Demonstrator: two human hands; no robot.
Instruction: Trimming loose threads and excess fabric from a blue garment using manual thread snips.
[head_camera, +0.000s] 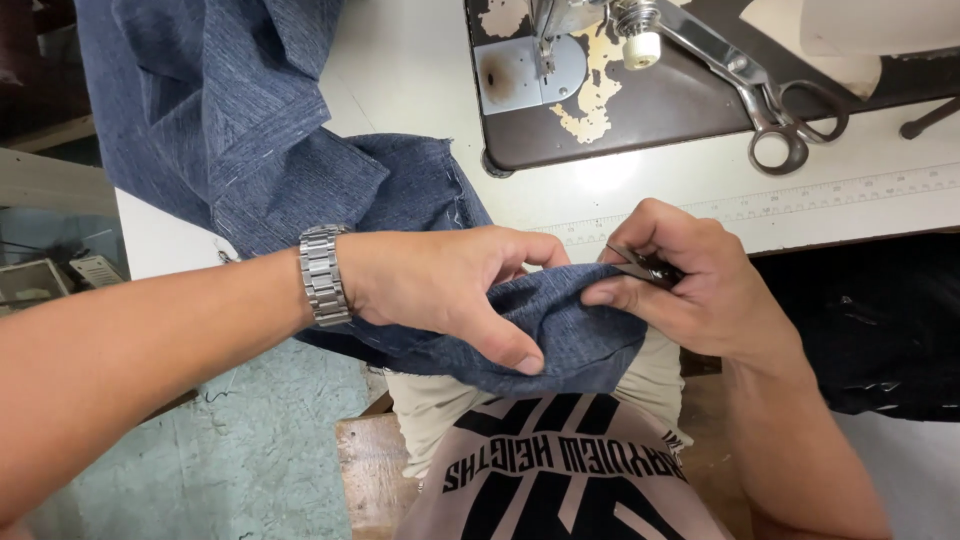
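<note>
Your left hand (440, 285), with a silver metal link watch (322, 274) on its wrist, sits at the centre of the frame with its fingers closed on a fold of dark blue denim-like cloth (560, 335), thumb pressed on top of the fold. Your right hand (700, 285), just to the right of it, has its fingers pinched shut around a small dark metal thread snip (645, 266), whose tip rests at the edge of the same fold. The cloth runs from your lap up to the upper left of the frame, draped over the white surface (420, 70). At the top centre stands a sewing machine with a worn black base (640, 105); steel scissors (770, 100) lie on it at the upper right. A pale ruler strip (850, 190) runs along the surface edge below them.
</note>
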